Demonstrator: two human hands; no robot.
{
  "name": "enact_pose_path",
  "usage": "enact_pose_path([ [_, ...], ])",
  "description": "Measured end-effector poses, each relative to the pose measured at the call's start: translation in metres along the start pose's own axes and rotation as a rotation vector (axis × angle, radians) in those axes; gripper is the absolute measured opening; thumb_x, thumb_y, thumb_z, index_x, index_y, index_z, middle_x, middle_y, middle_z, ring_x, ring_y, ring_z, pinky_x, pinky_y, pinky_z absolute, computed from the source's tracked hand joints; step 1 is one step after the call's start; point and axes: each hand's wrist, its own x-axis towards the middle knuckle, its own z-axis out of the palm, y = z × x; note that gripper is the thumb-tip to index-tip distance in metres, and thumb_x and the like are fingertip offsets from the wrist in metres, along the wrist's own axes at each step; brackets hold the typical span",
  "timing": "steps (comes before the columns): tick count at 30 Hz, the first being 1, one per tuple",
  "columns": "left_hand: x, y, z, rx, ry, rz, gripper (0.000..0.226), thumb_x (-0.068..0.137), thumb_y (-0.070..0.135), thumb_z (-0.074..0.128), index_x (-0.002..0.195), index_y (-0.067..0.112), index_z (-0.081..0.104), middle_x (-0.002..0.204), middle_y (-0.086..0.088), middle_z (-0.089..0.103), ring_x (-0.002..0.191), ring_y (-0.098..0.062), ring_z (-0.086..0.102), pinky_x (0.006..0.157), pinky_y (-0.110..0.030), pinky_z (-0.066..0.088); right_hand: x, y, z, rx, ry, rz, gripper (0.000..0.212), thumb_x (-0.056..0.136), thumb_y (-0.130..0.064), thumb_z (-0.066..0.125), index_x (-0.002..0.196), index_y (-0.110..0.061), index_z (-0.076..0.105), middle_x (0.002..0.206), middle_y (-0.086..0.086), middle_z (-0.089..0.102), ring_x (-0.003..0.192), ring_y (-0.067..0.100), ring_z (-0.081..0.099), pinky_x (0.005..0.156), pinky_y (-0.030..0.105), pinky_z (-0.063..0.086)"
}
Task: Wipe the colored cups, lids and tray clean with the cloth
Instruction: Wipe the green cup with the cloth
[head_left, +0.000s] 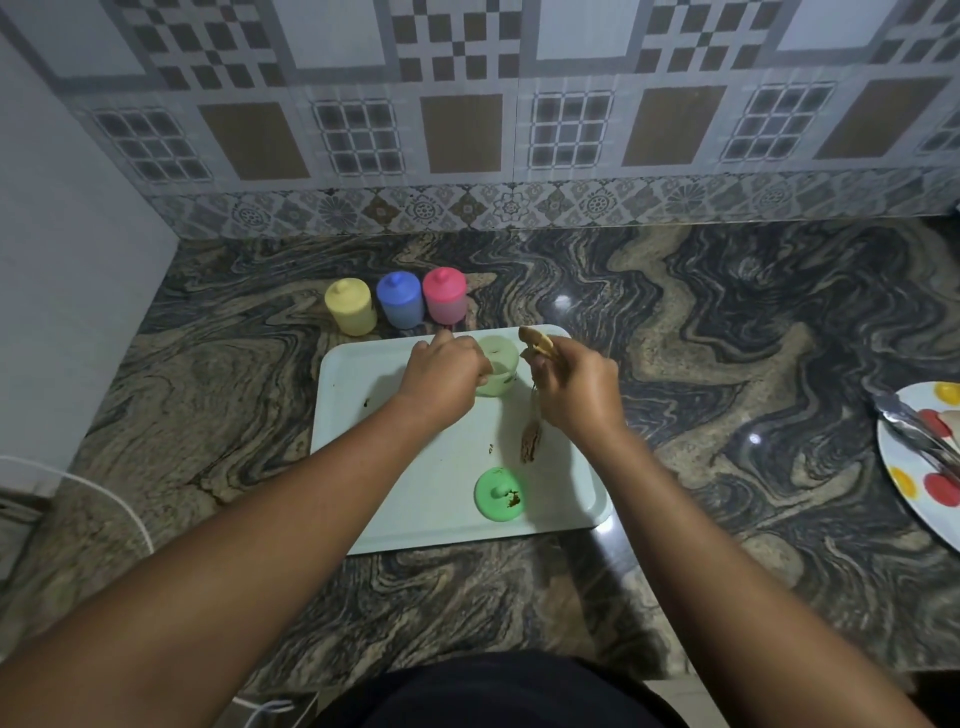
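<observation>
- At the far left of the counter, a white cable curves along the edge.
- Behind the tray, three lidded cups stand in a row, close together: yellow cup, blue cup, pink cup.
- The tray, pale and rectangular, lies flat on the counter; small brown spots mark its surface.
- The left hand curls its fingers round the green cup, which stands uncovered on the tray's far half.
- The green lid lies on the tray's near half, well apart from its cup, with a brown smear beside its knob.
- The cloth, brown, sticks up just beside the cup's rim; a tail hangs down to the tray.
- The right hand is closed in a fist round the cloth.
- At the far right, a dotted plate carries metal tongs.
</observation>
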Motion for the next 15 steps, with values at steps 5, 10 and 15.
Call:
enact_pose_path([
  [5,0.004,-0.012,0.005,-0.093,0.059,0.035,0.021,0.09,0.018,0.063,0.102,0.029,0.075,0.11,0.008,0.069,0.1,-0.026,0.051,0.079,-0.035,0.044,0.001,0.007,0.006,0.022,-0.013,0.023,0.019,0.096,-0.015,0.067,0.111,-0.018,0.079,0.087,0.003,0.079,0.077,0.016,0.071,0.072,0.021,0.05],
  [10,0.003,-0.026,-0.019,-0.264,0.08,0.027,0.017,0.087,0.023,0.071,0.103,0.026,0.077,0.102,-0.002,0.072,0.099,-0.026,0.059,0.085,-0.037,0.051,0.005,0.0,0.005,0.136,0.049,0.066,0.018,0.096,-0.018,0.064,0.105,-0.021,0.079,0.083,-0.007,0.076,0.078,0.008,0.07,0.073,0.024,0.052],
  [15,-0.01,-0.03,-0.079,-0.523,0.129,-0.004,0.018,0.09,0.017,0.07,0.107,0.016,0.076,0.105,-0.001,0.075,0.095,-0.008,0.066,0.081,-0.009,0.044,0.001,-0.038,-0.004,0.379,0.005,0.006,0.014,0.1,-0.015,0.058,0.094,-0.024,0.067,0.077,0.007,0.069,0.069,0.018,0.064,0.063,0.031,0.051],
])
